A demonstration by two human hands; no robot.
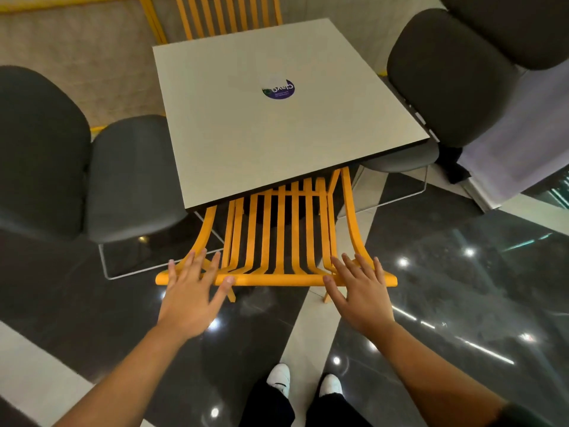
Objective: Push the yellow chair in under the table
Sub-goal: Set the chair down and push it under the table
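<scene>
The yellow slatted chair stands at the near edge of the square white table, its seat hidden under the tabletop and its backrest leaning toward me. My left hand hovers at the left end of the backrest's top rail, fingers spread, thumb tip at the rail. My right hand is at the right end of the rail, fingers spread over it. Neither hand wraps around the rail.
A grey padded chair sits at the table's left and another at its right. A second yellow chair stands at the far side. A round sticker marks the tabletop. The glossy dark floor lies around my white shoes.
</scene>
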